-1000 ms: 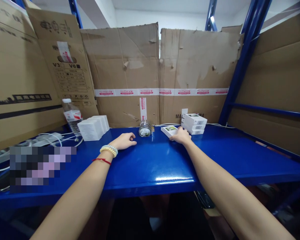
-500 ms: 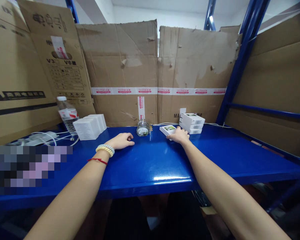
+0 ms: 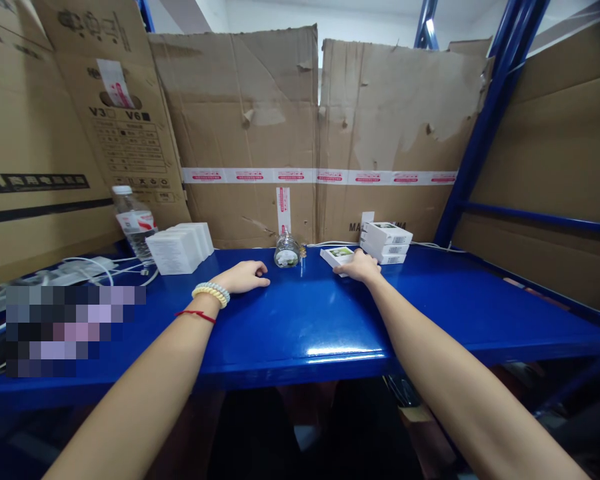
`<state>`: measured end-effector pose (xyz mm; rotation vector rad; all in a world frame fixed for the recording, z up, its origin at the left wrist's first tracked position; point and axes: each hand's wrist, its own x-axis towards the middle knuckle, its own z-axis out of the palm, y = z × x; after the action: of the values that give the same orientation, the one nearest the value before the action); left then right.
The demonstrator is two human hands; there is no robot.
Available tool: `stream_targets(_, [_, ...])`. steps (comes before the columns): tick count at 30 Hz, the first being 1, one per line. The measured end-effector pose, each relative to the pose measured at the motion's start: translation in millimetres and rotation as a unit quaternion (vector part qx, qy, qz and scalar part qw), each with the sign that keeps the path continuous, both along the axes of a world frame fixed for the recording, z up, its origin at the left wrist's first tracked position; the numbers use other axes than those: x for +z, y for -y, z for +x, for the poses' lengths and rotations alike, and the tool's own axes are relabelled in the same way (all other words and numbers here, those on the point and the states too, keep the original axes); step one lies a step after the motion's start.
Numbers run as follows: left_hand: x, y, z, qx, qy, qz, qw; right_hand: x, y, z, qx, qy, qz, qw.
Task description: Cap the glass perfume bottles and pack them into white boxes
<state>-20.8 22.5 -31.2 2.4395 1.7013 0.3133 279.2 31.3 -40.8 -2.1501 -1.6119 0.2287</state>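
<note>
My right hand (image 3: pixel 361 265) grips a flat white box (image 3: pixel 339 255) with a green picture on top, low over the blue shelf (image 3: pixel 300 313). Just behind and to the right of that hand stands a stack of similar white boxes (image 3: pixel 387 241). My left hand (image 3: pixel 243 277) rests on the shelf with its fingers loosely curled; what is under them is hidden. Between the hands, further back, are a clear glass jar (image 3: pixel 287 256) and a small bottle-like item (image 3: pixel 303 251). White blocks or boxes (image 3: pixel 173 251) stand in a row left of my left hand.
A plastic water bottle (image 3: pixel 136 223) leans at the back left, near white cables and a power strip (image 3: pixel 93 268). Cardboard sheets (image 3: pixel 240 133) wall the back and both sides. A blue metal post (image 3: pixel 480 143) rises at the right.
The camera view has shifted slightly. My right hand stays at the flat white box, and my left hand holds nearly the same pose and place.
</note>
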Motion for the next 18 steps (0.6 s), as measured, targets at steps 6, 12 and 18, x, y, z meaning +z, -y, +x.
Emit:
stream_targets(6, [0.8,0.4,1.1,0.002,0.006,0.005,1.0,-1.8,-2.8,-5.0,-0.023,-0.006,0.02,1.0])
stream_targets(12, [1.7,0.1,2.1,-0.004,-0.019,0.002,1.0,-2.6,-4.0,-6.2,-0.021,0.0,0.019,1.0])
stream_targets(18, [2.2,-0.2,2.5,-0.008,-0.033,-0.001,0.999,-2.5,-4.2,-7.3,-0.015,0.006,0.007,1.0])
